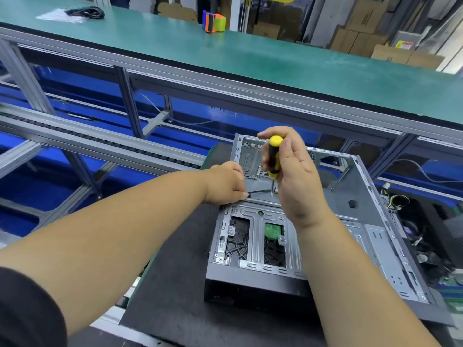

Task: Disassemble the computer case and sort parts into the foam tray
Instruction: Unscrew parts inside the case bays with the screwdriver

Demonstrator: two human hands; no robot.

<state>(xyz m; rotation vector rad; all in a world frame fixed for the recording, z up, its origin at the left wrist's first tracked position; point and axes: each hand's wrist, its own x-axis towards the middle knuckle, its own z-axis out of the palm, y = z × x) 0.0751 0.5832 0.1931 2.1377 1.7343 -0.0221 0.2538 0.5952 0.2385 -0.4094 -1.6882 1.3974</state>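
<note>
An open grey metal computer case (375, 236) lies flat on a dark foam mat (175, 291). My right hand (293, 176) grips a yellow-and-black screwdriver (273, 156) upright, its tip down inside the case near the drive cage (250, 156). My left hand (228, 184) rests on the case's left edge and pinches a thin black part (258, 192), maybe a cable, that lies across the metal. A green circuit board (273, 230) shows through a cut-out in the case's bracket.
A green-topped workbench (250, 53) runs across the back, with a coiled black cable (86, 12) and an orange-blue-green tape dispenser (214, 22) on it. Aluminium conveyor rails (75, 136) lie to the left. Loose wires and parts (411, 221) sit right of the case.
</note>
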